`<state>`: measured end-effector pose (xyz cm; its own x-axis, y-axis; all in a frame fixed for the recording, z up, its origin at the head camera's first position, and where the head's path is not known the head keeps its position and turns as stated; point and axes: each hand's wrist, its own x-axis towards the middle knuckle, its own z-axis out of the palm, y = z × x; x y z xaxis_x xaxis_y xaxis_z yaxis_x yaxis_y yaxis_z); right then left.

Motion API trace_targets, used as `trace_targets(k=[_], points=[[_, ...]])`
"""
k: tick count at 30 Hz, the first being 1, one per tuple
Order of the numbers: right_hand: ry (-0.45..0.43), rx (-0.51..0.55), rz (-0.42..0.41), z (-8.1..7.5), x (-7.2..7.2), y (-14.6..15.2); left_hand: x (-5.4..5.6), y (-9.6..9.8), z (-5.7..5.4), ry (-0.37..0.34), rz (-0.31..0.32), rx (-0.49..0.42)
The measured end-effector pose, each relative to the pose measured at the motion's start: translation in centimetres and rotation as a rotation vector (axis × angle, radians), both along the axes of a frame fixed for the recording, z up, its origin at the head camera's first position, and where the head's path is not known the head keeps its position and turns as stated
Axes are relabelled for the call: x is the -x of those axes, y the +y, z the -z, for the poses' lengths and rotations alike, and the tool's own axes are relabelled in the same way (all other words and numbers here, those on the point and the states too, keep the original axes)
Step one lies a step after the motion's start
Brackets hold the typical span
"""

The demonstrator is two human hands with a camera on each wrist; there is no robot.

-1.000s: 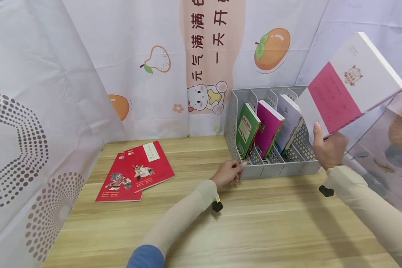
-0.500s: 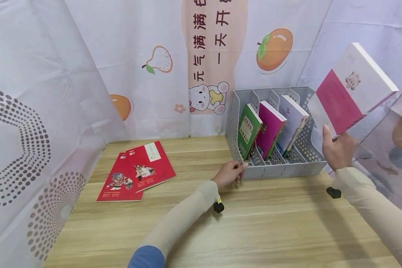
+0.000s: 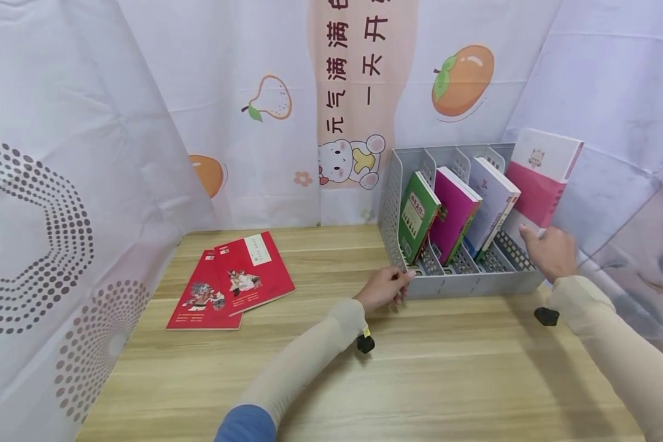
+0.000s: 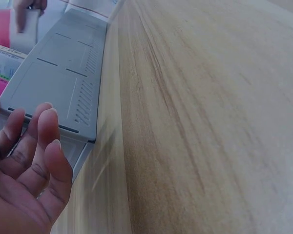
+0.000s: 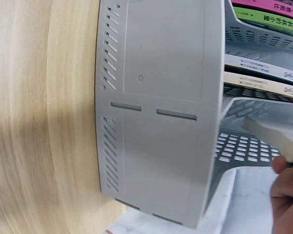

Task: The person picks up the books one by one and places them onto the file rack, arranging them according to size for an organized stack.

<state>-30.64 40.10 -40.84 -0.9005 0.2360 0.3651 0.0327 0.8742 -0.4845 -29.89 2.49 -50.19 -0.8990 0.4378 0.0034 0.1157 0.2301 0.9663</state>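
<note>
A grey desktop file rack (image 3: 464, 283) with upright dividers stands at the back right of the table. My left hand (image 3: 383, 287) holds its front left corner, the fingers (image 4: 49, 127) bent at the wall and the thumb over the rim. My right hand (image 3: 554, 253) grips a white and pink book (image 3: 538, 184) by its lower part. The book stands tilted at the rightmost compartment, its lower end inside the rack in the right wrist view. Green (image 3: 418, 215), magenta (image 3: 454, 215) and pale lilac (image 3: 488, 202) books lean in the other compartments.
Two red booklets (image 3: 254, 273) lie overlapped at the left of the wooden table (image 3: 331, 380). A printed white curtain (image 3: 243, 49) hangs close behind the rack and along both sides.
My right hand has brought the white and pink book down and left, from above the right side of the rack into its rightmost compartment. My left hand has stayed at the rack's corner.
</note>
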Motion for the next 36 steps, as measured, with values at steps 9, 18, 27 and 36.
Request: trace_targets(k=[9,18,27,36], points=[[-0.171,-0.002,-0.089,1.9,1.7,0.1,0.1,0.0,-0.1,-0.011,-0.005,-0.006],[-0.316,0.007,-0.109,3.5,2.6,1.1,-0.1,0.4,0.1,-0.010,-0.014,0.037],[-0.389,-0.035,-0.220,1.7,3.4,0.2,0.5,0.1,0.2,0.002,-0.017,0.041],[-0.355,0.040,-0.225,0.5,2.9,0.4,0.1,0.4,0.2,-0.010,-0.026,0.068]])
